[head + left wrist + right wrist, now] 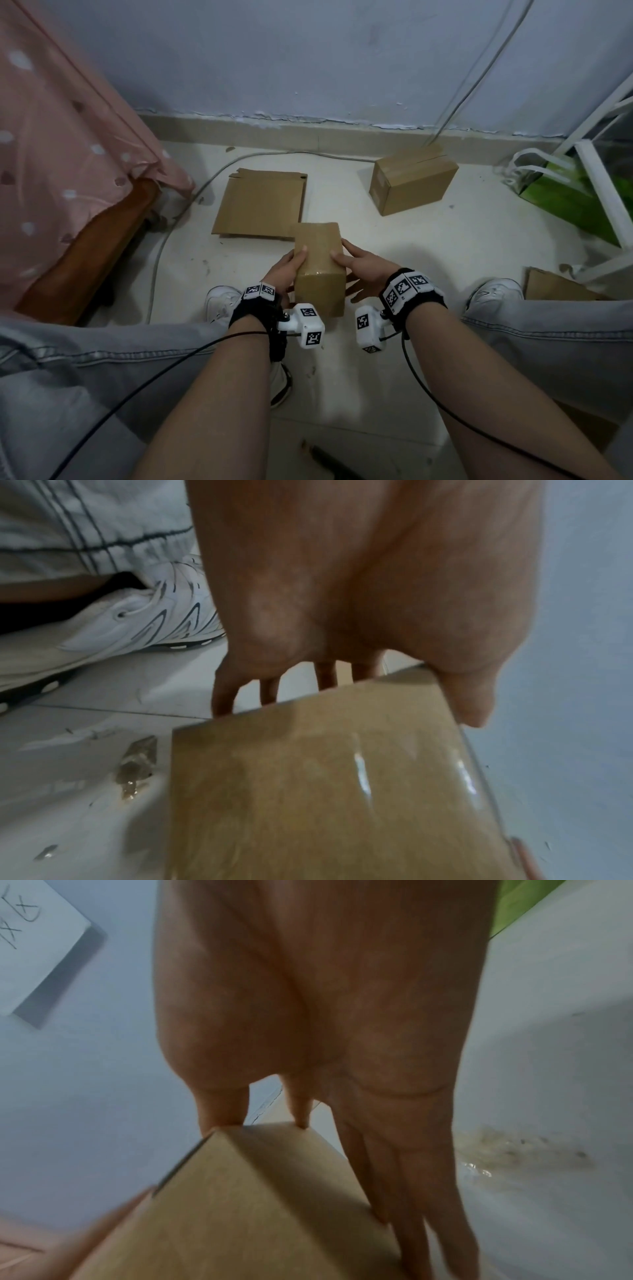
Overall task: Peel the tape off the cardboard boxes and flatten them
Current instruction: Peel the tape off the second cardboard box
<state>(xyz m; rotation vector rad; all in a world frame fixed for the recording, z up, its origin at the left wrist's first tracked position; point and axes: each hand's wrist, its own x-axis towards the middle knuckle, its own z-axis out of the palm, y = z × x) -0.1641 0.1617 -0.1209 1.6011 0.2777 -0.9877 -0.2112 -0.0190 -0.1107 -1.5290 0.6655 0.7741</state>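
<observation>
I hold a small brown cardboard box (pixel 318 267) off the floor between both hands, above my knees. My left hand (pixel 287 268) grips its left side, thumb on the top face and fingers behind the box (pixel 325 791). My right hand (pixel 358 265) holds the right side, thumb on top, with the fingers (pixel 411 1191) lying straight along the box's side (pixel 240 1204). Glossy clear tape (pixel 363 775) covers the near end. A flattened box (pixel 260 204) lies on the floor beyond. A taped box (pixel 411 181) stands at the back right.
A bed with a pink cover (pixel 68 154) fills the left. A green bag (pixel 565 195) and a white frame (pixel 603 192) stand at the right, more cardboard (pixel 555 286) beside my right shoe. Cables (pixel 191 192) cross the floor. Tape scraps (pixel 137 764) lie nearby.
</observation>
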